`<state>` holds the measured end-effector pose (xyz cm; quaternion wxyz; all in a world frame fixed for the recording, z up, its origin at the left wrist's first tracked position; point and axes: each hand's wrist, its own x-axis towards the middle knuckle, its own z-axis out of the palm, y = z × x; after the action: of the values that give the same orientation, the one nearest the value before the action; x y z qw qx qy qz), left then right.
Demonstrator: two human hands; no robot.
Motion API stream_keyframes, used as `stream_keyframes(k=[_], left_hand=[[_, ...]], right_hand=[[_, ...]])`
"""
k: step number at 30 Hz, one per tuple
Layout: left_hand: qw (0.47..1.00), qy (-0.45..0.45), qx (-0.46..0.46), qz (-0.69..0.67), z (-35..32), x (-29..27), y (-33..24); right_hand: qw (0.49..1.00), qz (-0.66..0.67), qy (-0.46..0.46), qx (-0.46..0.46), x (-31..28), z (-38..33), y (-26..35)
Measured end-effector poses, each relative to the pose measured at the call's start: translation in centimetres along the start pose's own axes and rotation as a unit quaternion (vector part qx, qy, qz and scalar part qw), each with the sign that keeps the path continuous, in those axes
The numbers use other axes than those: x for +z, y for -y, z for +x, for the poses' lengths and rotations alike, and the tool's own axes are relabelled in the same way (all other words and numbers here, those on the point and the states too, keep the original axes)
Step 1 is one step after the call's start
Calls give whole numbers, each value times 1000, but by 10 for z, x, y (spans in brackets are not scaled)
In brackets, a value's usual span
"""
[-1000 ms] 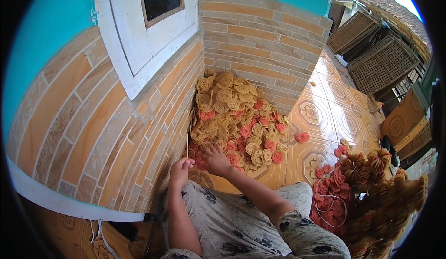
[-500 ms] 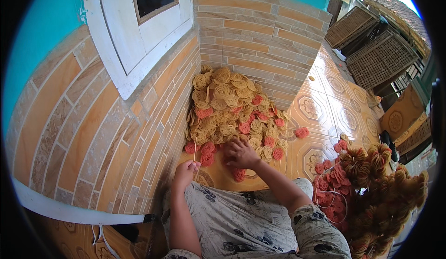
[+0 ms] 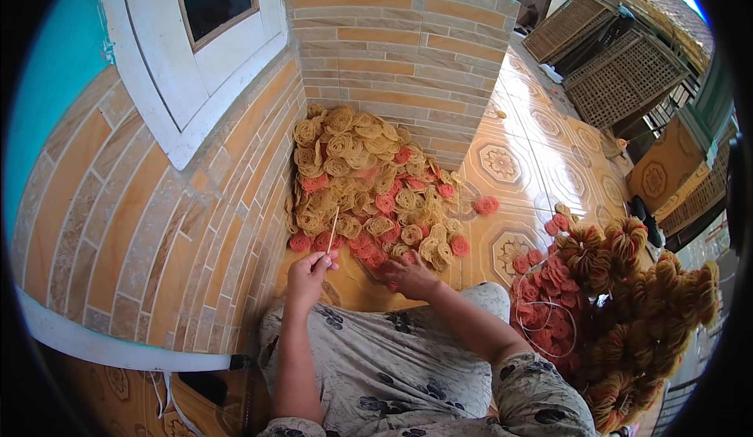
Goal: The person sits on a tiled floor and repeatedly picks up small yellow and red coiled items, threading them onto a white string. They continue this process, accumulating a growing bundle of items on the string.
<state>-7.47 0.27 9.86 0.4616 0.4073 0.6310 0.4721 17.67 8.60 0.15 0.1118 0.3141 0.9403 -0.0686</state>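
Note:
My left hand (image 3: 310,271) is closed on a thin pale stick (image 3: 334,229), which points up and slightly away. To its right, my right hand (image 3: 409,275) reaches low at the pile's near edge, its fingers bent. Coral colour shows at its fingertips, apparently a coral coiled cracker; the fingers partly hide it. In front of both hands is a heap of round, lacy, coiled crackers (image 3: 345,166), mostly yellowish tan. Coral ones (image 3: 365,250) are mixed in and gather along its near side, between my hands.
Brick-patterned walls (image 3: 392,68) corner the heap, with a white door frame (image 3: 149,84) at left. At right lie loose coral crackers (image 3: 557,296), a loop of white cord (image 3: 575,331) and thick strung bundles of crackers (image 3: 651,304). Woven racks (image 3: 623,76) stand farther off.
My right hand has drawn slightly nearer, and its spread fingers have bent in. Several coral crackers now show where it was. The view has shifted; my left hand still holds the stick.

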Motion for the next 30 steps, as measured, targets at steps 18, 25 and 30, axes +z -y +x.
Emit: stream_keyframes(k=[18,25,30], left_hand=[[945,-24,-113,-307,39,30,71],[851,-48,-190,-487,52,8,80],[908,25,-142,-394,54,34,78]], right_hand=[[944,228,-237,32,-19,122,-9],[979,84,-180,45,-14,141,-1],[972,133,-192,34,-4,67,-56]])
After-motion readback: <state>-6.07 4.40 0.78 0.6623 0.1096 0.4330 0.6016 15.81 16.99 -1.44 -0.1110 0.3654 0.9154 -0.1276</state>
